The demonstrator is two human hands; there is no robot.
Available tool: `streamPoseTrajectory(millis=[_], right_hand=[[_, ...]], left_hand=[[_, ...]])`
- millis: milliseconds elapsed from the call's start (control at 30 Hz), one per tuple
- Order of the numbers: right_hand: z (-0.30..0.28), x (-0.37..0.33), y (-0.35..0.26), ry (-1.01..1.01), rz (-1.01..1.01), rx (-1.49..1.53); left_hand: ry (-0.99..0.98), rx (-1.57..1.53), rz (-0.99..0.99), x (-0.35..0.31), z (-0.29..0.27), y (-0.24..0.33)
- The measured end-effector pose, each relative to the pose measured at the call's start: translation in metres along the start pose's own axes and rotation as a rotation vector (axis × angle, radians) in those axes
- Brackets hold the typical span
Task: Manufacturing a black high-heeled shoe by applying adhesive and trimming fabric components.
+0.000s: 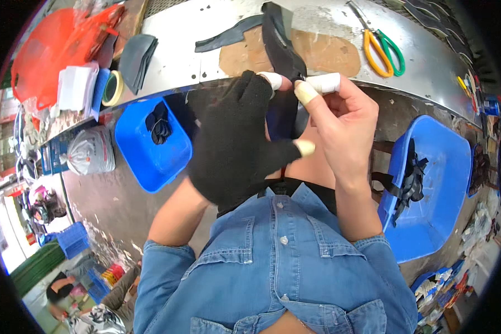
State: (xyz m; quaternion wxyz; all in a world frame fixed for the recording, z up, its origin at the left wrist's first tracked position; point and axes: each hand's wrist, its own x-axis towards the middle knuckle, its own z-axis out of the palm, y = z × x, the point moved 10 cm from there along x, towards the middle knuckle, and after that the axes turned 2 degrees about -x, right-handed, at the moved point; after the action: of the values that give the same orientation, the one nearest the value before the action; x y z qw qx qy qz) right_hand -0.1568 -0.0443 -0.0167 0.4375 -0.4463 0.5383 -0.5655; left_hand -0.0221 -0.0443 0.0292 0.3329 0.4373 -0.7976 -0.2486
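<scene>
A long black strip of leather-like material [276, 39] runs across the bench and hangs over its near edge. My right hand [345, 114] is closed at that edge, its taped thumb and index finger pinching the strip. My left hand [231, 139], in a black glove with bared fingertips, lies beside the strip's hanging end. Its white-taped index finger reaches the strip close to the right hand's pinch, while the thumb is stretched well apart. A second black curved piece [228, 36] lies flat on the bench, partly over a brown patch [328, 53].
Scissors with orange and green handles [385, 53] lie at the bench's right. Left are stacked dark pieces [136, 61], a tape roll [112, 88] and a red bag [53, 55]. Blue tubs [150, 158] [437, 211] with black pieces flank my legs. Another person [103, 312] is at lower left.
</scene>
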Motion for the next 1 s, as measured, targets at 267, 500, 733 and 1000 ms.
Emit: streamPoseTrajectory(millis=[267,500,733,1000], right_hand=[[0.006,-0.009,0.021,-0.161,-0.023,-0.012],[0.007,0.005,-0.007,-0.19,-0.367,-0.244],[0.011,0.016,-0.014,-0.231,-0.492,-0.331],[0.014,0.015,-0.03,-0.233,-0.572,-0.491]], left_hand=[[-0.018,-0.023,-0.113,-0.008,0.007,-0.019],[-0.009,-0.215,-0.247,-0.015,0.014,-0.029],[-0.007,-0.159,-0.348,-0.009,0.012,-0.033],[0.113,-0.495,-0.451,-0.012,0.02,-0.066]])
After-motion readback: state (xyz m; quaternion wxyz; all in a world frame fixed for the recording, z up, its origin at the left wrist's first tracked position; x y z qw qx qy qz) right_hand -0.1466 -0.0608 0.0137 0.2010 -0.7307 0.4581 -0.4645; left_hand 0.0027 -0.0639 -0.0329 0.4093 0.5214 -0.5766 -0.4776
